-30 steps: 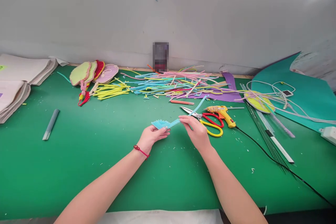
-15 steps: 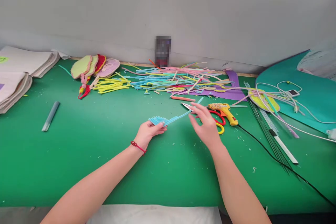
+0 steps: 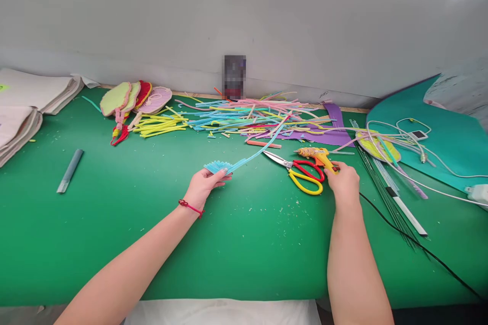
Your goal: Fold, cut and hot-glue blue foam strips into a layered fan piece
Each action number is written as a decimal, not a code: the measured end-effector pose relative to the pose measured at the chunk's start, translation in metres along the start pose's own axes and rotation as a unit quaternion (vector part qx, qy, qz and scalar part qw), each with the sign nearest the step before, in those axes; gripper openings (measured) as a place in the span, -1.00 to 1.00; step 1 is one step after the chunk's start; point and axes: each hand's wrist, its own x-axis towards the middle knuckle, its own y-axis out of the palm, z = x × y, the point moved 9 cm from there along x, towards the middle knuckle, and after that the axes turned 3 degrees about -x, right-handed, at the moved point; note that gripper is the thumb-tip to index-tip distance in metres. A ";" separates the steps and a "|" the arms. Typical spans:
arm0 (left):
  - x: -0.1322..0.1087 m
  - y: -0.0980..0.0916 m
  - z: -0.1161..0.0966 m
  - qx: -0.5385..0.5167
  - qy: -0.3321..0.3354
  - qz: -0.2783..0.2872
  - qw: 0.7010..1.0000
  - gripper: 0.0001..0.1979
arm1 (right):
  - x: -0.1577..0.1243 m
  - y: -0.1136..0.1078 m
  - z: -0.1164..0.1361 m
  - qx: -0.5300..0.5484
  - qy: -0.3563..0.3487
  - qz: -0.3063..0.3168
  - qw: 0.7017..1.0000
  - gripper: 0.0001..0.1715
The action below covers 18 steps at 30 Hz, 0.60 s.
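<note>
My left hand [image 3: 202, 185] pinches a light-blue scalloped fan-shaped piece [image 3: 218, 166] that looks made of bent chenille stems. From it a long blue stem end [image 3: 263, 148] reaches up and right, toward the loose stems. Farther right, my right hand [image 3: 345, 183] is closed round the handle of a yellow hot glue gun [image 3: 316, 155], which lies with its nozzle pointing left. Beside the gun rest scissors [image 3: 295, 166] with one red and one yellow handle, their blades pointing left. The fingers under the fan piece are partly hidden.
Loose coloured chenille stems [image 3: 244, 117] lie along the back. Finished fan-like pieces [image 3: 129, 99] with a red tassel sit back left, near stacked paper [image 3: 23, 111]. A dark tube [image 3: 70, 170] lies left. Thin green wires [image 3: 385, 193], cables and the gun's black cord [image 3: 404, 233] run at right.
My right hand has left the blue stem, moving right and down onto the glue gun's handle. The scissors are now uncovered. My left hand has shifted slightly left with the fan piece.
</note>
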 end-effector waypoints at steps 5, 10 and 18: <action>0.002 -0.001 -0.004 0.022 0.021 0.002 1.000 -0.42 | -0.013 -0.029 0.029 0.050 -0.045 -0.050 0.996 -0.59; 0.003 -0.002 -0.008 0.040 0.041 -0.007 0.998 -0.42 | -0.046 -0.004 0.072 -0.012 -0.188 0.148 0.971 -0.50; 0.002 0.000 -0.010 0.057 0.048 -0.007 0.997 -0.44 | -0.047 0.009 0.093 -0.038 -0.141 0.205 0.968 -0.66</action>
